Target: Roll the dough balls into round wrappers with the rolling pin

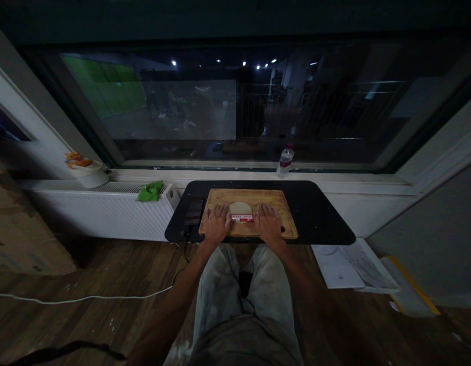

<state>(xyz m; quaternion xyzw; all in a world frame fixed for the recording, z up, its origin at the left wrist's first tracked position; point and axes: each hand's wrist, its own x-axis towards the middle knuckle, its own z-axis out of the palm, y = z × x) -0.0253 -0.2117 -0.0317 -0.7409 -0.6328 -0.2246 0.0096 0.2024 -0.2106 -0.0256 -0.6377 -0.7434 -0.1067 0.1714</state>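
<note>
A round, flat piece of dough (pixel 240 208) lies on a wooden cutting board (pixel 284 207). Across its near part runs a rolling pin (pixel 242 217) with a red-and-white printed wrapping on its middle. My left hand (pixel 217 223) is over the pin's left end, palm down, fingers pointing away from me. Over the right end, my right hand (pixel 268 222) rests the same way. Both hands hide the ends of the pin. Pale powder shows on the fingers.
The board is on a small black table (pixel 319 218). A dark, phone-like slab (pixel 194 210) with a cable lies left of it. A plastic bottle (pixel 285 161) stands on the windowsill. A green cloth (pixel 150 191) and white pot (pixel 91 175) sit on the radiator (pixel 117 216).
</note>
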